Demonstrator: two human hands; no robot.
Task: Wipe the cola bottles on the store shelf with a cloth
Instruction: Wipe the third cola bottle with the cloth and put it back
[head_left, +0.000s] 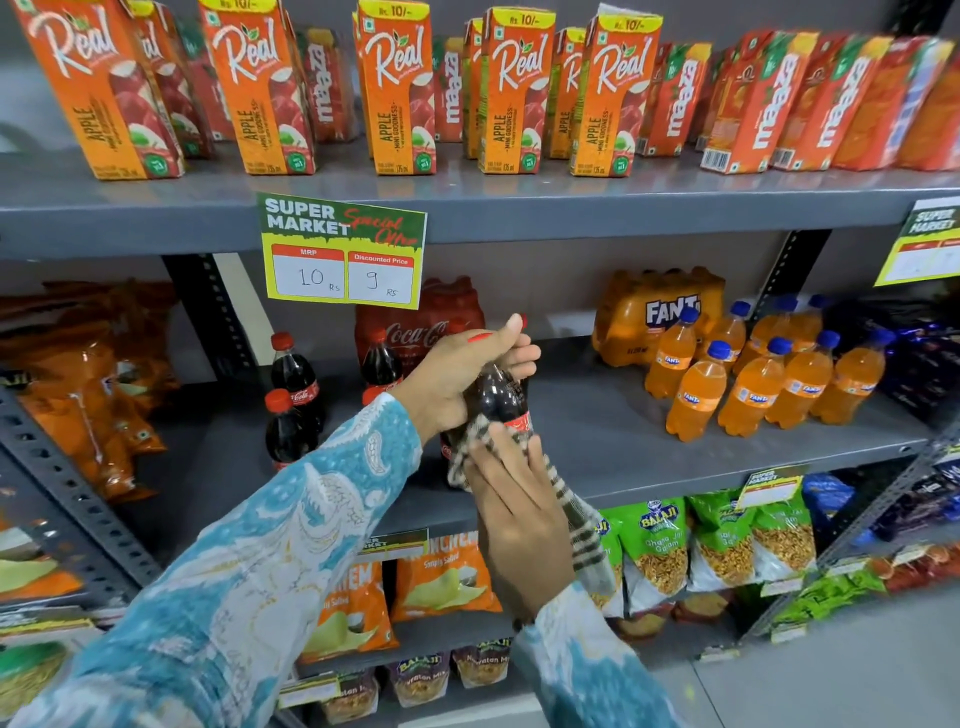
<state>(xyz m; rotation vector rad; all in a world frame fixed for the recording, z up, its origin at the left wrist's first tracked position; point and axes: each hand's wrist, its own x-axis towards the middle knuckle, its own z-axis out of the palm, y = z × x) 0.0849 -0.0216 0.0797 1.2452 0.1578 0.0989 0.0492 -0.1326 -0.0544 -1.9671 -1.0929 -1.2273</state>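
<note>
My left hand grips the neck of a small cola bottle, held tilted in the air in front of the middle shelf. My right hand presses a striped cloth against the bottle's lower half, and the cloth's end hangs down to the right. Three more cola bottles stand on the grey shelf to the left: one at the back, one in front, and one beside my left wrist. A shrink-wrapped cola pack sits behind them.
Orange soda bottles and a wrapped orange soda pack fill the shelf's right side. A price tag hangs from the upper shelf edge, under juice cartons. Snack bags fill the lower shelves. Orange packets lie at left.
</note>
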